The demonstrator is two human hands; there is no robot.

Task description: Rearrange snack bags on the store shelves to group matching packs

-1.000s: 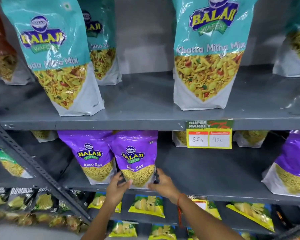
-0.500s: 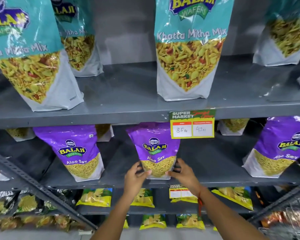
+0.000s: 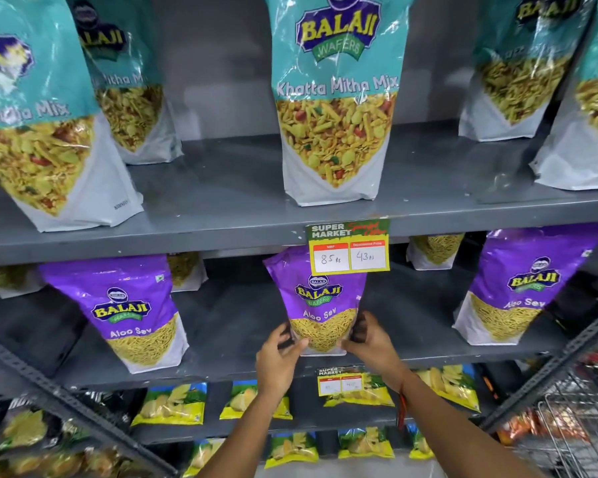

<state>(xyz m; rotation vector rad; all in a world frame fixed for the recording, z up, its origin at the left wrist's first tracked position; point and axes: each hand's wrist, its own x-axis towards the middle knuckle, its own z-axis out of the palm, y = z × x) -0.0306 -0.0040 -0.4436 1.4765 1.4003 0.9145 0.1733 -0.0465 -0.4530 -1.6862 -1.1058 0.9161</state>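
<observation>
Both hands grip one purple Aloo Sev bag (image 3: 320,305) by its lower corners: the left hand (image 3: 278,360) is closed on the bottom-left corner, the right hand (image 3: 372,343) on the bottom-right. The bag stands upright near the front edge of the middle grey shelf (image 3: 239,326), its top partly behind the yellow price tag (image 3: 349,250). Two more Aloo Sev bags stand well apart toward the shelf's left (image 3: 132,312) and right (image 3: 518,288) ends. Teal Khatta Mitha Mix bags (image 3: 335,108) line the shelf above.
</observation>
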